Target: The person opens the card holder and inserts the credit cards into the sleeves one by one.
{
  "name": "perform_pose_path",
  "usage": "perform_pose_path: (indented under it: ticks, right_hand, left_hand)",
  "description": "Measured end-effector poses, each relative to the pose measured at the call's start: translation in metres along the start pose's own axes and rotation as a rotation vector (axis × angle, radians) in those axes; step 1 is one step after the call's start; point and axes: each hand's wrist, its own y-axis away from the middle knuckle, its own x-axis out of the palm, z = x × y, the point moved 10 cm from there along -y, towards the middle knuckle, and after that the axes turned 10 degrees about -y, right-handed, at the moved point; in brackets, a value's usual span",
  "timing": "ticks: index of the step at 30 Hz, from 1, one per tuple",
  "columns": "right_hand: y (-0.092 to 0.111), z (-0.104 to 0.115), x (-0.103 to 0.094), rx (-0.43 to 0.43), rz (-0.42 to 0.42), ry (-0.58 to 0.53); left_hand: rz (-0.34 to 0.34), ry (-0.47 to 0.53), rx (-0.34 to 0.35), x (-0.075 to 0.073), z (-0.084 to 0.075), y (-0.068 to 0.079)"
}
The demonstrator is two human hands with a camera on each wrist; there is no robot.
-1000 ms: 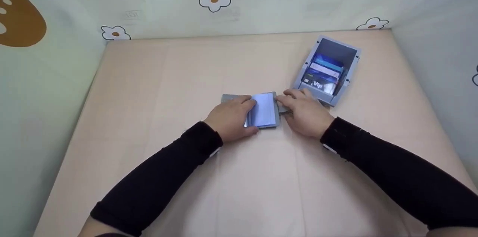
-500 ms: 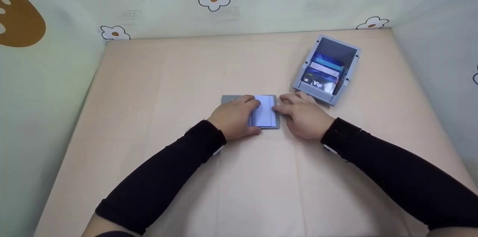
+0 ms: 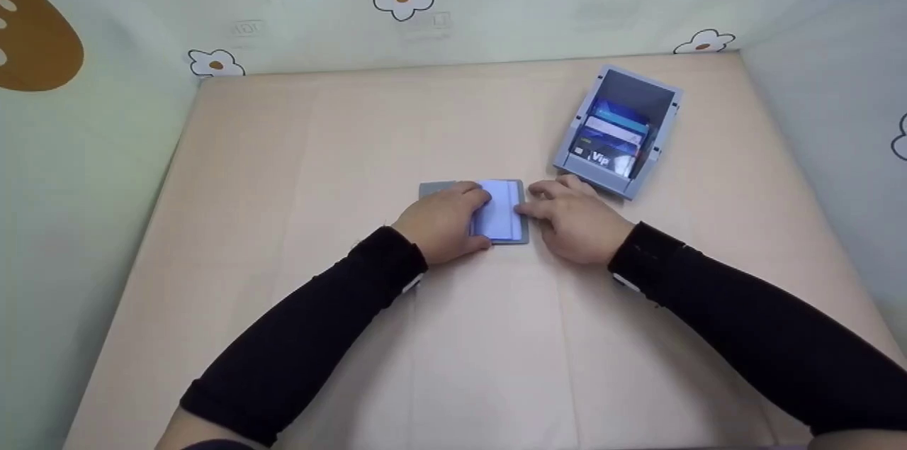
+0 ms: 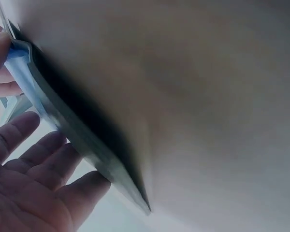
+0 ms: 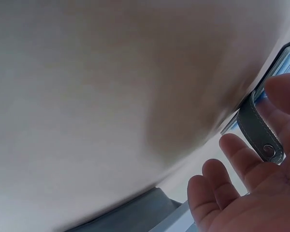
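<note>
While the left hand (image 3: 441, 225) lies spread over a grey wallet (image 3: 499, 212), the right hand (image 3: 579, 218) touches its edge, any pinch unclear.

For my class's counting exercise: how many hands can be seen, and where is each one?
2. The left hand spans the left part of the grey card holder; the right hand touches its right edge, near the grey box. No others show.

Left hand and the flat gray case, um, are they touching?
Touching. The left wrist view shows it: fingertips of the left hand meet the long edge of the flat gray case, with no gap between.
</note>
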Motion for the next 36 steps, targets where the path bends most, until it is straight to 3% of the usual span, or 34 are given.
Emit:
perform_pose_path:
  ticks: [6,13,17,20,26,36]
  right_hand:
    - [-0.001,0.000,0.001,-0.001,0.001,-0.004]
    - [0.000,0.002,0.001,-0.016,-0.001,0.007]
    - [0.000,0.004,0.000,-0.029,0.001,0.015]
    - [0.001,0.004,0.000,-0.026,0.003,0.015]
    - [0.001,0.003,0.002,-0.004,0.022,0.013]
    - [0.002,0.002,0.000,0.011,0.028,0.028]
  left_hand:
    - [0.006,0.023,0.005,-0.001,0.002,0.002]
    - [-0.065,0.113,0.011,-0.007,0.004,0.010]
    - [-0.109,0.089,0.051,-0.010,0.002,0.014]
    - [-0.101,0.073,0.054,-0.010,0.003,0.017]
    - [-0.044,0.101,-0.047,-0.007,0.021,0.021]
    - [-0.079,0.067,-0.155,-0.010,0.047,0.021]
